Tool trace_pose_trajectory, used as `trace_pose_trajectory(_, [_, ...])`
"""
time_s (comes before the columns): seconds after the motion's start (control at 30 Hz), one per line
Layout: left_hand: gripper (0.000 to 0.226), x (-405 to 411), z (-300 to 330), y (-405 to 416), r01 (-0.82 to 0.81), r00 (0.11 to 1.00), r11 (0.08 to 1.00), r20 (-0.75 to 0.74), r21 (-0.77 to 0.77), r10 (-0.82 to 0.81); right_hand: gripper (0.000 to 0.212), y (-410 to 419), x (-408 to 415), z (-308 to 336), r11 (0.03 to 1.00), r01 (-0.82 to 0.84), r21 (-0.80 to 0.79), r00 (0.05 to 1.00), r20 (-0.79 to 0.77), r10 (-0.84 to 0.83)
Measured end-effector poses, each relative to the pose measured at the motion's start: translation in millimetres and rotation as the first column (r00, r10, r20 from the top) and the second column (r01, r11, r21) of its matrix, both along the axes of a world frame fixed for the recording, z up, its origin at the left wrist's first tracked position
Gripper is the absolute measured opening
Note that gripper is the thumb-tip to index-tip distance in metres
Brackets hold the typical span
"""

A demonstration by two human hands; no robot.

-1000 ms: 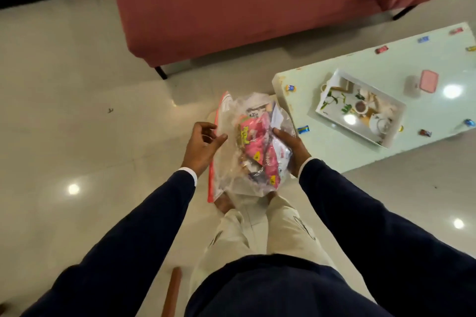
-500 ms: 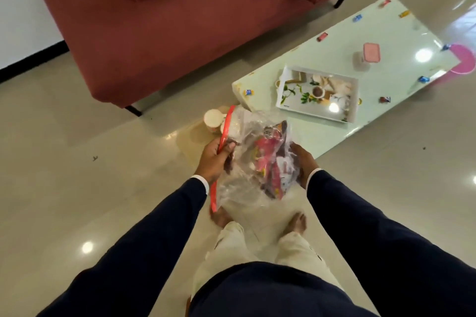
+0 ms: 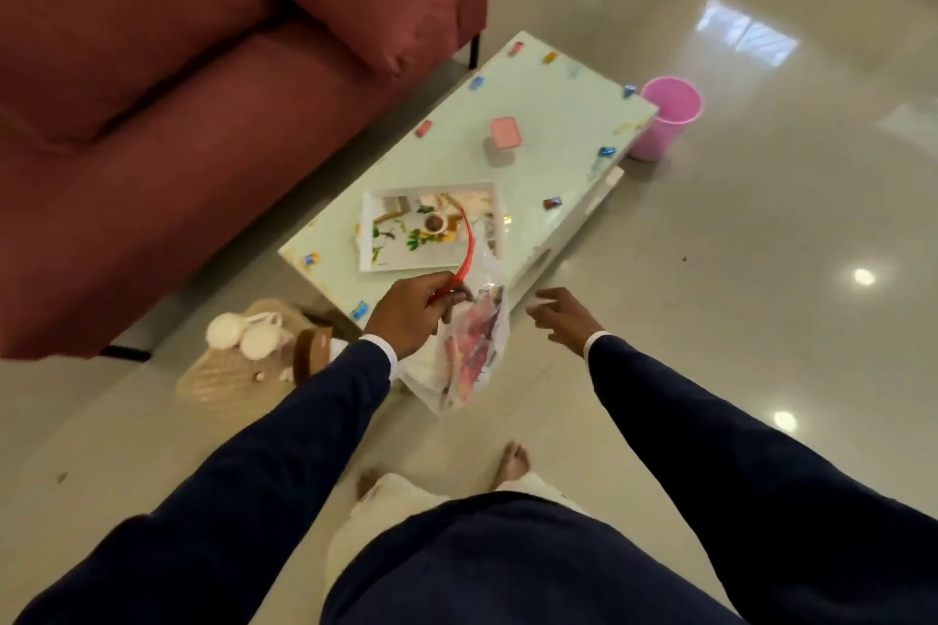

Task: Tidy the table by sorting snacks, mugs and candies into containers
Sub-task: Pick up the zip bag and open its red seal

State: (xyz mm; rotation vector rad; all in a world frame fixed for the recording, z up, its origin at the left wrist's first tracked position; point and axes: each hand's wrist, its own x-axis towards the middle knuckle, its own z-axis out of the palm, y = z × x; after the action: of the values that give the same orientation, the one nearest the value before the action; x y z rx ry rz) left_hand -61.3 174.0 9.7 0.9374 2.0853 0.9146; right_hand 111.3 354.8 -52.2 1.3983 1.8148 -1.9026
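Left hand [image 3: 413,315] pinching red zip strip of clear snack bag [image 3: 469,345], hanging beside table [image 3: 558,127]; right hand [image 3: 563,315] empty, fingers spread. Best supported underneath while carried.

We see a clear bag [image 3: 469,345] with a red zip strip and pink-red packets inside. At twelve o'clock from it lies a white tray [image 3: 431,264] with a green leaf print; at two o'clock, a pink bin [image 3: 665,122].
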Motion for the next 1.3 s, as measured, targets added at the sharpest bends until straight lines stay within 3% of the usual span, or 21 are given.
trace_pose_trajectory(0.1, [0.011, 20, 8, 53, 0.190, 0.978, 0.978, -0.075, -0.081, -0.196, 0.067, 41, 26, 34, 0.971, -0.007, 0.239, 0.976, -0.209, 0.059])
trace_pose_trajectory(0.17, [0.016, 35, 9, 84, 0.350, 0.916, 0.922, -0.147, -0.164, -0.374, 0.079, 60, 39, 53, 0.891, -0.049, 0.452, 0.941, -0.279, 0.193])
trace_pose_trajectory(0.27, [0.024, 54, 7, 121, 0.467, 0.824, 0.853, -0.234, -0.235, -0.516, 0.071, 81, 56, 63, 0.584, -0.233, 0.778, 0.905, -0.046, 0.422])
trace_pose_trajectory(0.33, [0.023, 64, 3, 149, 0.507, 0.772, 0.828, -0.303, -0.237, -0.559, 0.044, 99, 72, 62, 0.411, -0.331, 0.850, 0.898, 0.150, 0.413])
trace_pose_trajectory(0.37, [0.022, 66, 1, 161, 0.507, 0.760, 0.832, -0.340, -0.225, -0.554, 0.030, 107, 79, 61, 0.377, -0.355, 0.855, 0.898, 0.200, 0.391])
trace_pose_trajectory(0.43, [0.018, 65, -1, 178, 0.455, 0.801, 0.871, -0.341, -0.187, -0.492, 0.013, 119, 88, 60, 0.425, -0.354, 0.833, 0.915, 0.215, 0.340])
trace_pose_trajectory(0.57, [0.015, 76, -20, 226, 0.458, 0.843, 0.876, -0.237, -0.152, -0.482, 0.009, 156, 112, 50, 0.650, -0.345, 0.678, 0.938, 0.215, 0.273])
trace_pose_trajectory(0.7, [0.034, 79, -46, 271, 0.333, 0.830, 0.925, -0.409, -0.185, -0.380, 0.008, 198, 120, 40, 0.768, -0.317, 0.557, 0.948, 0.203, 0.244])
trace_pose_trajectory(0.77, [0.040, 83, -54, 298, 0.166, 0.940, 0.969, -0.266, -0.182, -0.211, 0.013, 220, 122, 37, 0.821, -0.250, 0.513, 0.967, 0.178, 0.183])
trace_pose_trajectory(0.8, [0.037, 85, -57, 313, 0.088, 0.994, 0.980, -0.050, -0.177, -0.099, 0.016, 232, 122, 37, 0.844, -0.216, 0.492, 0.975, 0.162, 0.155])
trace_pose_trajectory(0.83, [0.033, 89, -59, 328, 0.048, 0.973, 0.980, 0.231, -0.193, -0.002, 0.019, 242, 121, 37, 0.858, -0.191, 0.477, 0.980, 0.143, 0.138])
trace_pose_trajectory(0.87, [0.031, 93, -59, 343, 0.052, 0.871, 0.973, 0.486, -0.225, 0.066, 0.021, 252, 120, 36, 0.865, -0.174, 0.472, 0.984, 0.122, 0.131])
trace_pose_trajectory(0.93, [0.032, 99, -56, 371, 0.141, 0.676, 0.962, 0.733, -0.235, 0.080, 0.024, 266, 116, 35, 0.877, -0.160, 0.453, 0.987, 0.089, 0.134])
trace_pose_trajectory(1.2, [0.022, 115, -47, 455, 0.117, 0.582, 0.975, 0.808, -0.189, 0.087, 0.021, 327, 120, 32, 0.922, 0.010, 0.386, 1.000, 0.020, -0.020])
trace_pose_trajectory(1.3, [0.020, 114, -47, 477, 0.054, 0.608, 0.986, 0.788, -0.159, 0.094, 0.028, 353, 117, 26, 0.945, 0.081, 0.318, 0.997, -0.029, -0.075])
